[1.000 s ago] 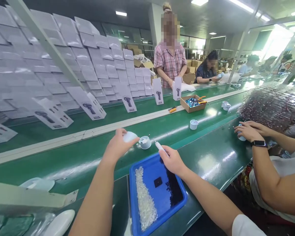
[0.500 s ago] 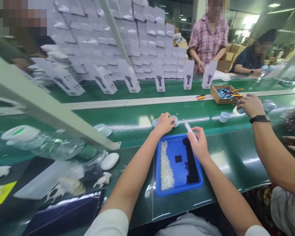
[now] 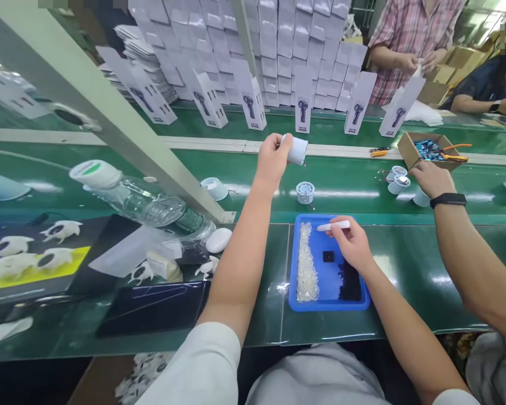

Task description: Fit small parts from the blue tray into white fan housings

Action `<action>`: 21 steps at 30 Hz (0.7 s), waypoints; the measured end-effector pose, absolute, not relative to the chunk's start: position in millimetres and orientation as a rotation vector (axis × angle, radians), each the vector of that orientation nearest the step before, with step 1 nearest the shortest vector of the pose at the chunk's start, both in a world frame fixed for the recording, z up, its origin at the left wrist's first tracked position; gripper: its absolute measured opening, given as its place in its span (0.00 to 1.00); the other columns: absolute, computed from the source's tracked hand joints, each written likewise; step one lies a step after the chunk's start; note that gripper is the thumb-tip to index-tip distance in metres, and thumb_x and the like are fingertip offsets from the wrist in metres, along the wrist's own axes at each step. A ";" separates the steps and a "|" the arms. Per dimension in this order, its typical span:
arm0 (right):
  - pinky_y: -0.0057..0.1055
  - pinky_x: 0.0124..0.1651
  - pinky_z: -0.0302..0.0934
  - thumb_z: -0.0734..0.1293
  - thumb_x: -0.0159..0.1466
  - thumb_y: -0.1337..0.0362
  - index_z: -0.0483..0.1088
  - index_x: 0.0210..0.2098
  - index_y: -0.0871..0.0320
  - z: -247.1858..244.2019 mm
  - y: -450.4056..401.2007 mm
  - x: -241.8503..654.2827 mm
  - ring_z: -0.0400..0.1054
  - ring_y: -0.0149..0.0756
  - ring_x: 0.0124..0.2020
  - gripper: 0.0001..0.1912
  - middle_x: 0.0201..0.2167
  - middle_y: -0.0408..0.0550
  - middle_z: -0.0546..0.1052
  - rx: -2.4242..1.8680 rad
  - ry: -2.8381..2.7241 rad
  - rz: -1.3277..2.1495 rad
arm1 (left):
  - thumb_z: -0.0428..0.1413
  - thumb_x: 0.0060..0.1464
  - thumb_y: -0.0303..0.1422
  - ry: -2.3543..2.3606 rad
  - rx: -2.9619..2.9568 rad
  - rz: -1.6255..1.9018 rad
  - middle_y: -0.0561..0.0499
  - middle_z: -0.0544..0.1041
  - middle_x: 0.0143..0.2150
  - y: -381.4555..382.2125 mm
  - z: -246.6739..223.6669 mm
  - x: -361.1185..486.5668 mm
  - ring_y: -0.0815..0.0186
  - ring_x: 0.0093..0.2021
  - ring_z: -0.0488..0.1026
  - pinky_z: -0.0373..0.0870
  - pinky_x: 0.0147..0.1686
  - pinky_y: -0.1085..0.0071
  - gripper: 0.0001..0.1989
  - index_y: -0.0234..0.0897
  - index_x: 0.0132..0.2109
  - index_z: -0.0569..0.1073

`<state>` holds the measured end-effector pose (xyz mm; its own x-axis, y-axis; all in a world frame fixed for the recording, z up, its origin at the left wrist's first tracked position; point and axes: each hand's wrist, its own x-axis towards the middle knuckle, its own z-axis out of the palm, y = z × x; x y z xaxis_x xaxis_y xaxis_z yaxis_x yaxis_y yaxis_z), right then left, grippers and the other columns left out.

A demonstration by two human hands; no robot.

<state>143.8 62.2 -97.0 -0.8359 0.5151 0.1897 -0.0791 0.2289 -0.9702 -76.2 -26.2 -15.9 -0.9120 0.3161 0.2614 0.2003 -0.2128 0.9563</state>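
My left hand (image 3: 273, 160) grips a pale cylindrical part (image 3: 297, 151), held tilted above the green belt. Closed around a white pen-like tool (image 3: 335, 225), my right hand (image 3: 351, 242) is over the upper right part of a blue tray (image 3: 329, 305). Inside the tray lie clear small pieces (image 3: 307, 270) on the left, black small pieces (image 3: 351, 281) on the right, and a small black square (image 3: 328, 256) between them. Another round pale part (image 3: 305, 192) stands on the belt just beyond the tray.
A co-worker's hand (image 3: 434, 180) reaches in from the right, beside pale round parts (image 3: 398, 183) and a cardboard box (image 3: 409, 149). White boxes (image 3: 302, 107) line the far side. A slanted metal post (image 3: 122, 129), a plastic bottle (image 3: 152, 205) and white parts (image 3: 59, 229) are at left.
My left hand has lifted a pale part off the belt and moved it forward. The tool in my right hand now lies nearly level and points left. The camera view has shifted.
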 end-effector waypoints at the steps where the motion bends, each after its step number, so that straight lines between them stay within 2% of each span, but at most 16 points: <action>1: 0.40 0.39 0.71 0.69 0.60 0.51 0.70 0.36 0.53 -97.3 62.2 143.6 0.75 0.39 0.32 0.12 0.30 0.46 0.78 -0.400 -2.053 1.651 | 0.56 0.59 0.37 1.863 0.619 2.329 0.55 0.61 0.27 -27.7 -13.6 -76.6 0.73 0.28 0.63 0.65 0.28 0.78 0.17 0.39 0.27 0.59; 4: 0.42 0.41 0.72 0.69 0.59 0.49 0.70 0.36 0.52 -98.0 63.3 143.1 0.76 0.40 0.33 0.14 0.31 0.46 0.79 -0.395 -2.091 1.645 | 0.57 0.58 0.42 1.752 0.609 2.401 0.54 0.62 0.28 -30.1 -9.2 -80.1 0.71 0.32 0.67 0.68 0.31 0.77 0.18 0.39 0.27 0.59; 8: 0.43 0.40 0.72 0.69 0.58 0.47 0.70 0.37 0.52 -99.4 65.2 141.9 0.76 0.41 0.33 0.16 0.31 0.46 0.79 -0.399 -2.109 1.646 | 0.56 0.58 0.44 1.644 0.548 2.413 0.51 0.66 0.31 -30.0 -10.7 -89.7 0.67 0.38 0.70 0.73 0.37 0.72 0.17 0.39 0.30 0.62; 14: 0.43 0.39 0.72 0.70 0.58 0.48 0.71 0.36 0.53 -97.7 65.6 141.5 0.75 0.39 0.31 0.16 0.30 0.46 0.78 -0.383 -2.105 1.619 | 0.53 0.60 0.42 1.653 0.489 2.375 0.47 0.69 0.37 -33.5 -13.8 -98.5 0.63 0.46 0.71 0.76 0.44 0.65 0.12 0.39 0.34 0.64; 21: 0.38 0.35 0.71 0.70 0.58 0.50 0.70 0.34 0.53 -92.8 65.9 142.9 0.73 0.36 0.28 0.14 0.30 0.45 0.77 -0.422 -2.087 1.523 | 0.56 0.58 0.39 1.676 0.533 2.326 0.46 0.70 0.39 -35.8 -13.6 -98.0 0.59 0.51 0.71 0.76 0.49 0.62 0.10 0.39 0.35 0.65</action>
